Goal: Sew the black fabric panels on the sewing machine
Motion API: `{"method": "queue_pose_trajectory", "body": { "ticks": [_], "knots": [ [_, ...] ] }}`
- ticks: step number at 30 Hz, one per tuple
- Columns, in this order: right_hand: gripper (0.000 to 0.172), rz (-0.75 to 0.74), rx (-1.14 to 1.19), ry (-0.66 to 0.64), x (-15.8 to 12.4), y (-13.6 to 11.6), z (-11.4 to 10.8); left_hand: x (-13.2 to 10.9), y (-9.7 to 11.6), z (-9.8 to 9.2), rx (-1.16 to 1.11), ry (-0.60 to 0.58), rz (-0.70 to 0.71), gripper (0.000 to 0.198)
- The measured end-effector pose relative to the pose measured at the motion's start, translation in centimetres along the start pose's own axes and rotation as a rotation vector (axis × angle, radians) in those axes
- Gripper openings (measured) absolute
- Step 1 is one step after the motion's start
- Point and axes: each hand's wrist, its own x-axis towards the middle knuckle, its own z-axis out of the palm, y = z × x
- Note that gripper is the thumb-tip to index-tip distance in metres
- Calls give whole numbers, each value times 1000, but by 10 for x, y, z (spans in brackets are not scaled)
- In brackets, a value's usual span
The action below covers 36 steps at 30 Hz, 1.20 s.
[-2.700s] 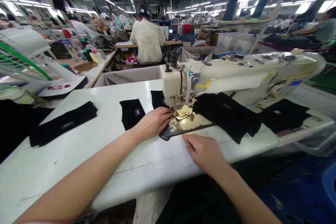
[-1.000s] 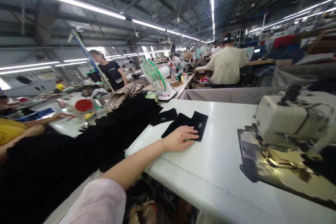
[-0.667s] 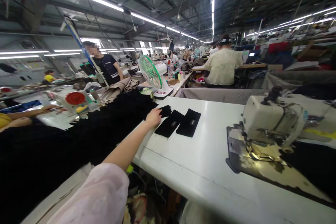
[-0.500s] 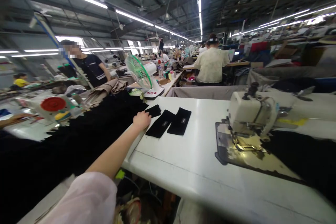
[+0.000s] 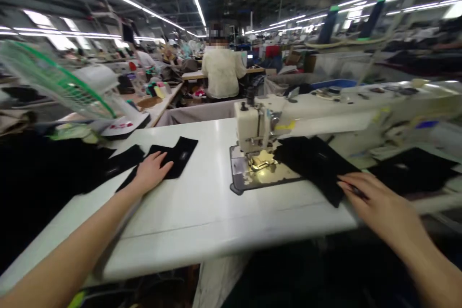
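My left hand [image 5: 150, 172] lies flat with fingers spread on a black fabric piece [image 5: 169, 156] at the left of the white table [image 5: 202, 207]. A second black piece [image 5: 122, 162] lies just left of it. My right hand [image 5: 378, 207] reaches to the right of the sewing machine [image 5: 260, 125] and touches the edge of a black fabric pile [image 5: 314, 163]. Its fingers look partly curled, and a thin dark object shows at the fingertips. I cannot make out what that object is.
A green-grilled fan [image 5: 54, 82] stands at the far left beside a heap of black cloth [image 5: 39, 173]. More black fabric [image 5: 411, 168] lies at the right of the machine. A person in a pale shirt [image 5: 222, 70] sits at a table further back.
The view has swung back right to the sewing machine. My left hand slid from the table's far left edge onto the near black piece. My right hand has come into view at the black pile.
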Motion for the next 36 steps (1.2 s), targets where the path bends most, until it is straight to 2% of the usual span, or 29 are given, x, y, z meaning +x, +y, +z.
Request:
{"method": "queue_pose_trajectory", "body": {
  "ticks": [2,4,5,6,7,10,11,13,15,17,18,20,23,25,27,29,33,36],
  "knots": [
    [27,38,-60,40,6,-9,-4,3,16,-7,-18,95,8,61],
    [21,74,-72,125,14,-17,-5,-9,45,-15,-200,249,212,53],
    [19,94,-71,177,18,-21,-5,-22,63,-19,-359,238,330,47],
    [17,112,-70,227,21,-25,-6,-37,84,-22,-524,123,400,41],
    [15,125,-74,269,24,-30,-7,-55,106,-24,-693,-69,422,37],
    [13,96,-116,299,29,-50,-13,-105,173,-25,-1148,-850,380,42],
    [13,66,-133,276,29,-58,-16,-117,194,-23,-1277,-1017,325,46],
    [14,-19,-149,212,25,-75,-21,-132,229,-17,-1526,-1173,180,48],
    [16,-115,-121,135,18,-90,-24,-138,256,-10,-1765,-1248,58,37],
    [16,-173,-23,61,8,-99,-25,-140,275,-3,-1960,-1199,-47,19],
    [15,-153,48,52,2,-102,-25,-140,281,-1,-2023,-1150,-84,13],
    [18,35,201,109,-8,-104,-24,-144,286,3,-2083,-1063,-104,19],
    [33,554,478,213,-21,-103,-22,-156,277,4,-2064,-1066,-48,27],
    [43,871,770,123,-26,-104,-20,-166,264,4,-2034,-1050,-15,26],
    [45,1057,1043,-24,-30,-107,-18,-172,249,3,-2004,-1027,11,27],
    [42,1104,1138,-104,-30,-110,-17,-168,234,2,-1989,-1004,16,31],
    [34,970,947,-203,-24,-116,-20,-132,205,-3,-1968,-864,-78,21],
    [31,898,914,-260,-18,-121,-17,-103,188,-4,-1743,-819,-96,23]
  ]
}}
